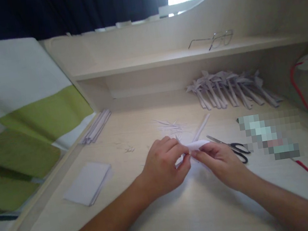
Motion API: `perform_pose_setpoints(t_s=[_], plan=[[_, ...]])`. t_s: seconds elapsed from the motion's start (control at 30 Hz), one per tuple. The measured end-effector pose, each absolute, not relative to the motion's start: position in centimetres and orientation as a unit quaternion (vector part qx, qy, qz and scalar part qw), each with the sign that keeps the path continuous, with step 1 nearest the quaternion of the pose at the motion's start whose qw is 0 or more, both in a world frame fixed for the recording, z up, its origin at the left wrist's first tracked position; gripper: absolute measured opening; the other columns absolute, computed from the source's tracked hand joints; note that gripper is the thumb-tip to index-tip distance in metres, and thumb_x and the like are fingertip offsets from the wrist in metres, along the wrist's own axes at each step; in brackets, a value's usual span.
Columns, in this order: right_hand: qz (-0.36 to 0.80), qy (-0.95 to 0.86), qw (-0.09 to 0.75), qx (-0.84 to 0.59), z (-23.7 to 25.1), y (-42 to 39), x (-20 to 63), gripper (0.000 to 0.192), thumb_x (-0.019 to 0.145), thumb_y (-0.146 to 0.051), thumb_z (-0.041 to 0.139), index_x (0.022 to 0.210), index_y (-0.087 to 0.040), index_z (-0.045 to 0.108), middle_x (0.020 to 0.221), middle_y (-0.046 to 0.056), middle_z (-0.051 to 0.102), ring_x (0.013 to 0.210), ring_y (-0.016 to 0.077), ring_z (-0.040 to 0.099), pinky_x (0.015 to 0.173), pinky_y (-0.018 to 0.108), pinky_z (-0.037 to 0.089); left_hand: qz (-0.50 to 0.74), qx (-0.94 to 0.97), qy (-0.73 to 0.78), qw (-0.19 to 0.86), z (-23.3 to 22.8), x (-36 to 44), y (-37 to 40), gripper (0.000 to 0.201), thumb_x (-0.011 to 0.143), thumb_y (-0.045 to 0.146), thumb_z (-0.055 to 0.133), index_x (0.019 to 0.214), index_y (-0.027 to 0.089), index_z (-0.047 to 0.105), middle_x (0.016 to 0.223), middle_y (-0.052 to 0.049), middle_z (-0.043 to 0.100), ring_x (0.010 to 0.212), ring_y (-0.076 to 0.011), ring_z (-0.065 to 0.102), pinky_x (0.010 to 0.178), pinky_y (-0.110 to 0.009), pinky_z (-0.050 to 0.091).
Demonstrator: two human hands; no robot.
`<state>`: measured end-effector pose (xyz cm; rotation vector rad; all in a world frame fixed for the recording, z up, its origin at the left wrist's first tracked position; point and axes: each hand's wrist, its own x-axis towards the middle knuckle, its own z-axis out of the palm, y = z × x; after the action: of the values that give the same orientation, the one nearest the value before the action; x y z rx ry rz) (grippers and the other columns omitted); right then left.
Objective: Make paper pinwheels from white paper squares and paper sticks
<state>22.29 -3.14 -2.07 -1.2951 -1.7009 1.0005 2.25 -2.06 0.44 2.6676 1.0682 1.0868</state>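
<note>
We are holding both hands together at the middle of the desk (185,211). The left hand (164,166) is curling its fingers closed, pinching a small piece of white paper (197,145) between thumb and forefinger. The right hand (221,159) is pinching the same paper from the opposite side, fingertips meeting those of the left. One pair of scissors (231,147) is lying just beside the right hand. One stack of paper sheets (87,183) is resting to the left. A pile of folded paper pieces (230,90), too overlapped to count, is lying behind. One pair of glasses (213,39) is sitting on the shelf (134,62). We are reading no legible writing.
</note>
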Motion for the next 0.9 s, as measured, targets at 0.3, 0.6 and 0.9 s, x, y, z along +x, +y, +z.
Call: perform_pose_setpoints(t_s=[0.3,0.6,0.9], plan=[[0.378,-0.661,0.384,-0.522,-1.2,-3.2,22.1,0.027,0.082,-0.048,0.068,0.075,-0.023,0.077,0.073,0.003,0.076,0.07,0.0249,0.068,0.062,0.03,0.051,0.343,0.88,0.326,0.045,0.8,1.6,-2.4,0.013,0.087,0.02,0.06,0.093,0.018,0.072,0.083,-0.003,0.069,0.082,-0.0174,0.061,0.076,-0.033,0.046],[0.392,-0.657,0.376,-0.523,-1.3,-3.7,22.0,0.031,0.085,-0.048,0.065,0.077,-0.021,0.075,0.069,0.001,0.07,0.066,0.0211,0.064,0.061,0.027,0.047,0.144,0.682,0.708,-0.114,1.7,-12.7,9.5,0.021,0.094,0.022,0.055,0.098,0.012,0.074,0.108,-0.019,0.07,0.111,-0.0335,0.063,0.093,-0.049,0.05],[0.377,-0.68,0.381,-0.501,-1.3,-3.7,21.9,0.03,0.09,-0.044,0.06,0.077,-0.02,0.071,0.068,0.0,0.062,0.068,0.0188,0.059,0.064,0.027,0.044,-0.007,0.614,0.771,-0.167,-0.5,-17.7,13.1,0.038,0.097,0.035,0.064,0.13,0.016,0.06,0.13,-0.012,0.063,0.11,-0.0256,0.065,0.091,-0.047,0.057]])
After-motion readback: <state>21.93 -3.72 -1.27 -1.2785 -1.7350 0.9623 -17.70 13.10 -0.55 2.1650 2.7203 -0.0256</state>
